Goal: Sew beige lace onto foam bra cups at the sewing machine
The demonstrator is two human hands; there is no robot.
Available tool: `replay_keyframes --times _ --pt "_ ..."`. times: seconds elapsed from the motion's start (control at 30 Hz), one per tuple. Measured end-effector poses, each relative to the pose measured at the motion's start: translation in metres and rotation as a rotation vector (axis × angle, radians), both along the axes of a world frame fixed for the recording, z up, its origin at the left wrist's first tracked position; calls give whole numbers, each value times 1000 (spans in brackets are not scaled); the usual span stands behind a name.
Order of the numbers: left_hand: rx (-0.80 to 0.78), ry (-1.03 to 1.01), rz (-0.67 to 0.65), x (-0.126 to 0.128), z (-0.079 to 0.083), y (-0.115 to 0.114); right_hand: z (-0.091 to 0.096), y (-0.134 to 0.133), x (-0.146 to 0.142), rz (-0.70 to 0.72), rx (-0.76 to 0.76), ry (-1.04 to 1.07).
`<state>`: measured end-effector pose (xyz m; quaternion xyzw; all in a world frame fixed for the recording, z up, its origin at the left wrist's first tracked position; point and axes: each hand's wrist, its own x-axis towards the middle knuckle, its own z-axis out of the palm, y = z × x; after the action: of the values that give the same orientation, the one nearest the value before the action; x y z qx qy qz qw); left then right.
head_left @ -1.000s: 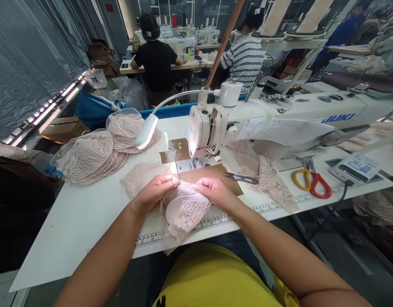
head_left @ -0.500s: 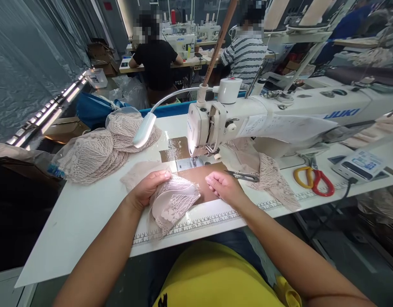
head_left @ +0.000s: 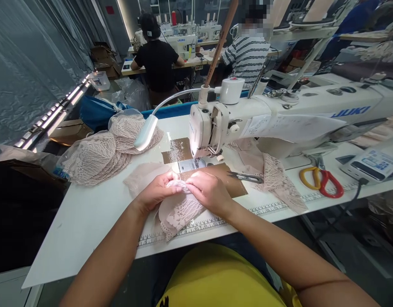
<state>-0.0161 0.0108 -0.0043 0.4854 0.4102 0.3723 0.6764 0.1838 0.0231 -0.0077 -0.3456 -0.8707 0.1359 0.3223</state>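
Note:
A pale pink lace piece (head_left: pixel 183 214), shaped like a bra cup, hangs between my hands over the table's front edge ruler. My left hand (head_left: pixel 156 189) pinches its upper edge, thumb on top. From the other side my right hand (head_left: pixel 209 192) grips the same edge, its fingertips close to the left thumb. The gathered edge is partly hidden by the fingers. Just beyond, the sewing machine's needle area (head_left: pixel 196 162) is lit. Sheer beige fabric (head_left: pixel 140 175) lies flat beside my left hand. Thread snips (head_left: pixel 246 177) rest right of my right hand.
Stacked lace cups (head_left: pixel 91 157) sit at the left. Lace fabric (head_left: pixel 279 179) and red-and-yellow scissors (head_left: pixel 331 184) lie at the right, near a white box with a display (head_left: pixel 372 164). A bendable lamp (head_left: pixel 145 133) leans over the table. Two people sit at machines beyond.
My right hand has moved left from the brown patch and taken hold of the lace cup's upper edge. That edge is now bunched between both hands. The view has shifted slightly.

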Motion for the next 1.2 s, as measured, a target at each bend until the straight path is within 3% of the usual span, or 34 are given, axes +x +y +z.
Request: replay_keyframes --times 0.3,0.53,0.8,1.03,1.2 --pt "64 108 3 4 -2 0 -2 3 2 -88 186 -264" --pt "-4 137 -3 3 0 -1 -1 6 8 -147 214 -220" --pt "25 201 15 5 -2 -2 1 2 0 14 196 -185" --pt "43 228 -21 3 -4 -1 3 5 2 -63 38 -83" --pt "39 253 -11 3 -4 -1 18 4 7 -26 -318 176"
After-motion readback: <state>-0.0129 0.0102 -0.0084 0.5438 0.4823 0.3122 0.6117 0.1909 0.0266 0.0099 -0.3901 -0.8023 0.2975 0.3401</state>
